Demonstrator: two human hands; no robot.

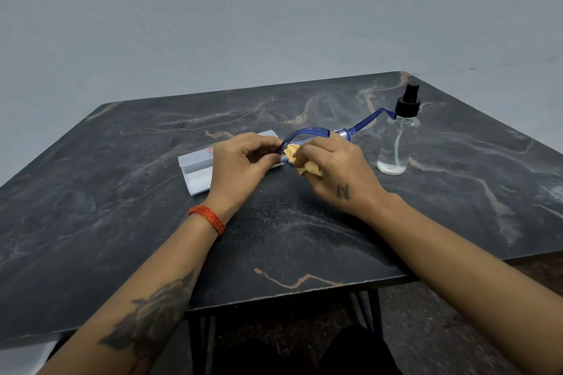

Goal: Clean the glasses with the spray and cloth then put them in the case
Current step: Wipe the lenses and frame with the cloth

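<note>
Blue-framed glasses [310, 133] are held just above the dark marble table [122, 192], one temple arm stretching right toward the bottle. My left hand [240, 161] pinches the left end of the frame. My right hand [335, 167] grips a crumpled yellow cloth [292, 154] pressed against a lens. A clear spray bottle [396, 143] with a black pump top stands upright to the right of my hands. The white glasses case [195, 167] lies open on the table behind my left hand, which partly hides it.
The table's front edge [304, 288] runs close to my body, with black metal legs below. A plain grey wall stands behind the table. A red bangle [210, 218] circles my left wrist.
</note>
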